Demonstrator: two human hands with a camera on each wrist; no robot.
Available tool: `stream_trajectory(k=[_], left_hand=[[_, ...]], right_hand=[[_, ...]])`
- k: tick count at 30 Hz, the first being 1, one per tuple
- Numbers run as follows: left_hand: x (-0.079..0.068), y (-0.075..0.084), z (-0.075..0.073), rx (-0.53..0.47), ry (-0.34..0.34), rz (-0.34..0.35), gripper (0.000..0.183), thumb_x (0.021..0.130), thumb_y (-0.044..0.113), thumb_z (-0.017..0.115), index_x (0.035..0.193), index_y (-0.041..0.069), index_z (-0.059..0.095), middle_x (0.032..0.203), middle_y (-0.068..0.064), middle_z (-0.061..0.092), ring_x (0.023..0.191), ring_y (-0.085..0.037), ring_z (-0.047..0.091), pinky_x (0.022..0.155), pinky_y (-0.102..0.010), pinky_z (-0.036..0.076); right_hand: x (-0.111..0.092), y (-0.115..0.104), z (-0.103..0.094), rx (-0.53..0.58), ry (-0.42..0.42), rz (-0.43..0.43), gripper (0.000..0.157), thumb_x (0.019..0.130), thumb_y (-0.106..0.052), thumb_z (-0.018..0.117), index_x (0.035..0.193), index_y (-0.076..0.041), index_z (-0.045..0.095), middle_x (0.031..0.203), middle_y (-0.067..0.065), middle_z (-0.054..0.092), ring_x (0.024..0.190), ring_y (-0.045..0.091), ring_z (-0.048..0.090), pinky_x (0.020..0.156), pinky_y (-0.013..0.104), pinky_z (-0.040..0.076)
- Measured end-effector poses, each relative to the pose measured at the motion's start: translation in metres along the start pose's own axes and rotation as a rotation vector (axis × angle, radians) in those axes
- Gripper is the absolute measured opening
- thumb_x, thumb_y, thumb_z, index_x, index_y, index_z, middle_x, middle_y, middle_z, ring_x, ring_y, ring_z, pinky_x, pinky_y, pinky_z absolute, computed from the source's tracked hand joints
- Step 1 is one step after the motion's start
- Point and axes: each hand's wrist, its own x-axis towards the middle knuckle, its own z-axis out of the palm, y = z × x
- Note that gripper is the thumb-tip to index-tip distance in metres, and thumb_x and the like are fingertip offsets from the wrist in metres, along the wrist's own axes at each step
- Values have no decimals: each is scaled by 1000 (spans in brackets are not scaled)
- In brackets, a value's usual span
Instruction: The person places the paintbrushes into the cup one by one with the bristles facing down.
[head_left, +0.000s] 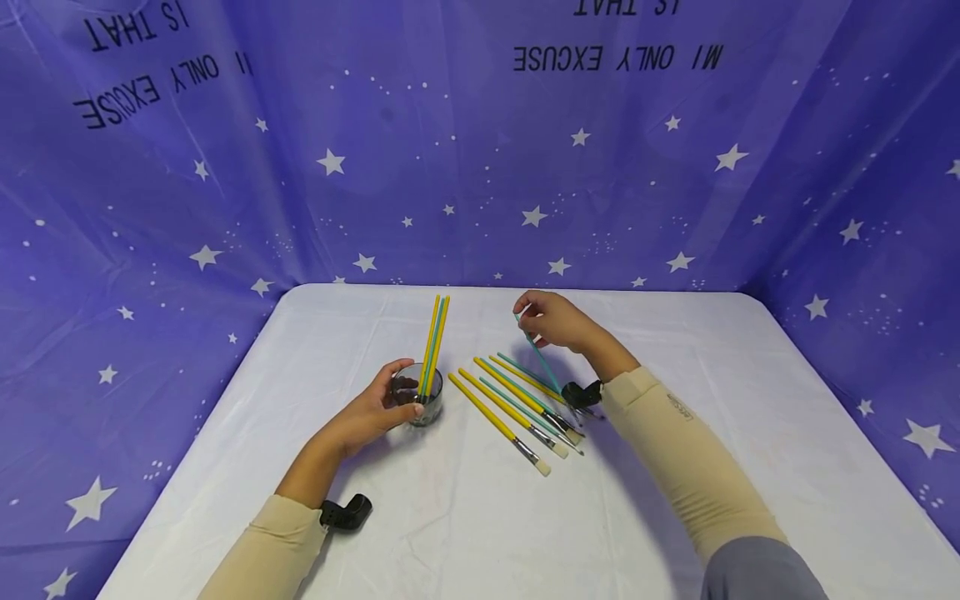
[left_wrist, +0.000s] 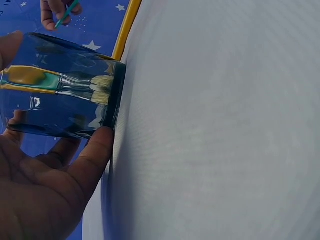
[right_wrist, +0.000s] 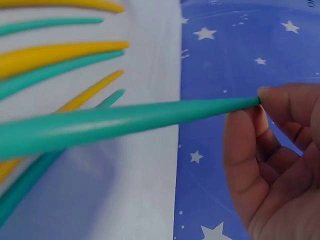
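My left hand (head_left: pixel 369 414) holds a smoky clear glass (head_left: pixel 430 414), thumb on the near side and fingers round the far side. Inside it, several paintbrushes (head_left: pixel 435 342) with yellow and green handles stand bristles down; the left wrist view shows their pale bristles (left_wrist: pixel 101 90) near the glass's base. My right hand (head_left: pixel 553 321) pinches a green paintbrush (right_wrist: pixel 125 120) by the tip of its handle, between thumb and fingers. That brush slants down to the right above the others, and its lower end is hidden behind the wrist camera in the head view.
Several yellow and green paintbrushes (head_left: pixel 498 407) lie side by side on the white-covered table (head_left: pixel 450 517), handles toward the back left, bristles toward the front right. A purple star-patterned cloth (head_left: pixel 480 167) hangs behind and at both sides of the table.
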Motion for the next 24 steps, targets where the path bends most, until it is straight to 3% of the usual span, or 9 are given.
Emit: stream_trajectory(k=[6,11,16,24], left_hand=[[0,0,0,-6,-1,1,80,92,14,70,154,13,20,140,-24,46,130,-37,45,101,-45,38],[0,-1,0,-16,-2,2,80,92,13,70,154,13,20,139,-24,46,129,-37,45,102,-45,37],[0,-1,-1,-14,6,-1,81,92,14,71,154,14,20,139,-24,46,129,-36,45,102,-45,37],[-1,-1,0,-21,6,1,81,92,13,70,154,14,20,139,-24,45,130,-37,44,103,-46,36]], right_hand=[[-3,1,6,160,108,-11,19,99,-6,57,118,-4,53,96,13,56,80,25,59,75,47,55],[-5,1,18,291,203,-40,18,98,-4,57,116,-3,54,93,10,54,77,21,59,72,47,55],[-8,-3,24,443,268,-45,23,98,-4,58,120,-2,52,95,8,53,78,18,59,67,37,56],[-11,-8,32,577,334,-55,21,98,-3,58,119,-6,53,95,7,54,79,18,59,67,34,57]])
